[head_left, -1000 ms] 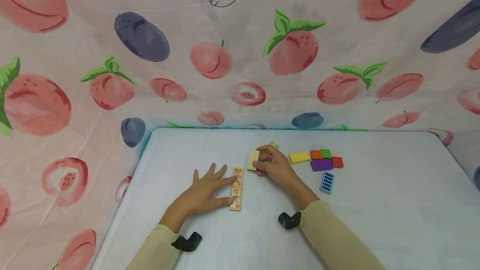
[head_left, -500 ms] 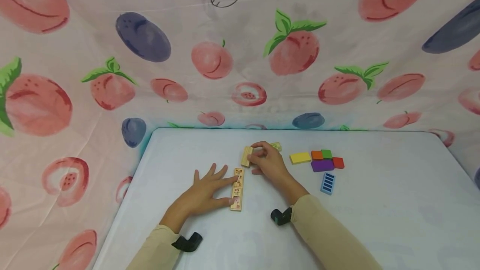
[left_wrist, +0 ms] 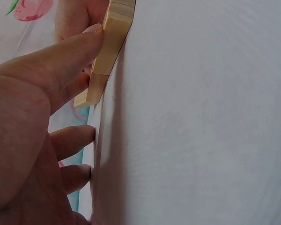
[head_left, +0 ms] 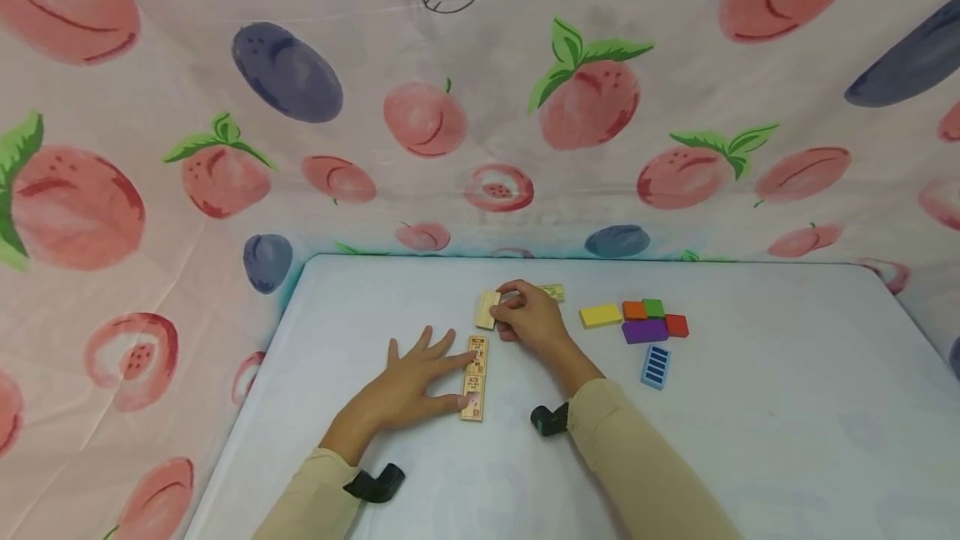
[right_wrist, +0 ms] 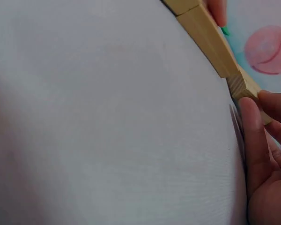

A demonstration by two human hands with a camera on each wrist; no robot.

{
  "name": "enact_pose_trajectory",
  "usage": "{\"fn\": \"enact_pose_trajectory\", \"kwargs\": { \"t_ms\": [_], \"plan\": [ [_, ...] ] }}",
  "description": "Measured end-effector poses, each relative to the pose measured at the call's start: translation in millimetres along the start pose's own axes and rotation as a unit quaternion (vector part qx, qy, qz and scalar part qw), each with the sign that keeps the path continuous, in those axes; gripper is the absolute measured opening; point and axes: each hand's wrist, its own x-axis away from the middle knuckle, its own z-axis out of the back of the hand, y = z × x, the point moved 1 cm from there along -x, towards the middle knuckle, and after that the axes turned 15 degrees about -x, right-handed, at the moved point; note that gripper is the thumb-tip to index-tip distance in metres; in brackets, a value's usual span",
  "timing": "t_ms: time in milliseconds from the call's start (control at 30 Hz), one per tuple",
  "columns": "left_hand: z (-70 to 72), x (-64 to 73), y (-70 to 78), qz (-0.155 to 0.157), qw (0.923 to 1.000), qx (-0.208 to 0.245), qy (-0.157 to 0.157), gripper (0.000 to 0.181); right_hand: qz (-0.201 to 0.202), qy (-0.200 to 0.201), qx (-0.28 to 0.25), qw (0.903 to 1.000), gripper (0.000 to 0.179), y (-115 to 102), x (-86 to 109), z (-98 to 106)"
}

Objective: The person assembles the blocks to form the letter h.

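Note:
Two printed wooden dominoes, the far one [head_left: 477, 347] and the near one [head_left: 473, 408], lie end to end on the white table. My left hand [head_left: 401, 386] has its fingers spread; the index finger touches the far domino and the thumb rests on the near one. A plain-faced wooden domino [head_left: 487, 309] is pinched between thumb and fingers of my right hand [head_left: 536, 322], just beyond the row's far end. In the right wrist view the held domino [right_wrist: 241, 86] sits close to the end of the row [right_wrist: 208, 40]; whether they touch I cannot tell.
Behind my right hand lies a pale yellow-green block [head_left: 553, 292]. To the right are a yellow block [head_left: 600, 317], a purple block [head_left: 644, 332], orange, green and red blocks beside it, and a blue striped block [head_left: 656, 366]. A fruit-print cloth [head_left: 495, 123] hangs behind the table.
My right hand has carried the pinched domino leftward and slightly away, to beyond the far end of the row. The left hand and the two dominoes have stayed in place.

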Motion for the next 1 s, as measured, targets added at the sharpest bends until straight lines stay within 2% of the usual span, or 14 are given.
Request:
{"fn": "enact_pose_trajectory", "kwargs": {
  "t_ms": [333,633,800,1000],
  "plan": [
    [-0.4,1.0,0.2,0.006,1.0000,-0.001,-0.004,0.067,0.002,-0.010,0.026,0.9996,0.030,2.4,-0.1,1.0],
    [-0.1,0.7,1.3,0.003,1.0000,0.000,-0.001,0.067,-0.018,-0.043,0.035,0.9983,0.045,2.5,-1.9,6.0],
    [0.1,0.5,1.3,0.001,1.0000,-0.006,0.003,0.066,0.000,-0.058,0.072,0.9958,0.048,1.3,-0.9,5.1],
    [0.2,0.9,1.5,0.001,1.0000,-0.006,0.003,0.065,0.014,-0.055,0.103,0.9930,0.048,2.2,0.0,3.3]
  ]
}}
